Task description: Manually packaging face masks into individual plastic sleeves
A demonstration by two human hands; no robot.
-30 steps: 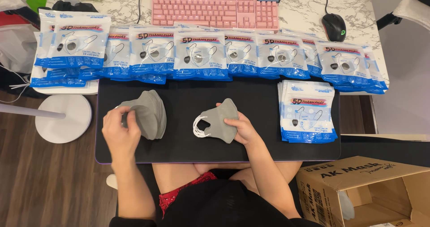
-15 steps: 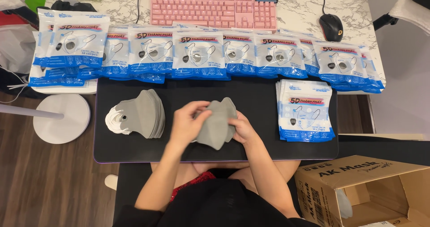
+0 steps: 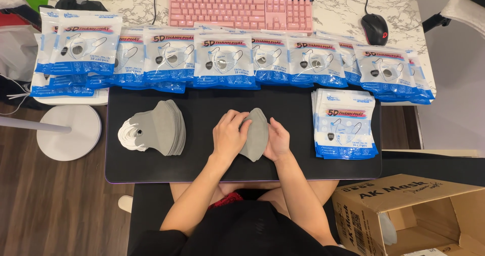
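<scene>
A folded grey face mask (image 3: 256, 133) stands on edge in the middle of the black desk mat (image 3: 202, 109). My left hand (image 3: 228, 134) presses against its left side and my right hand (image 3: 277, 140) against its right side, so both grip it. To the left lies a fanned stack of grey masks (image 3: 160, 128) with white ear loops (image 3: 129, 135) sticking out. A pile of blue-and-white mask packets (image 3: 345, 123) rests on the mat's right part.
A long row of filled blue-and-white mask packets (image 3: 222, 59) lines the marble desk edge behind the mat. Beyond it sit a pink keyboard (image 3: 241, 7) and a black mouse (image 3: 375, 28). An open cardboard box (image 3: 409, 215) stands at lower right, a white round stand base (image 3: 70, 132) at left.
My left hand left the fanned stack and came right to the single mask. Both hands now squeeze the mask from its sides, and it stands narrower than before.
</scene>
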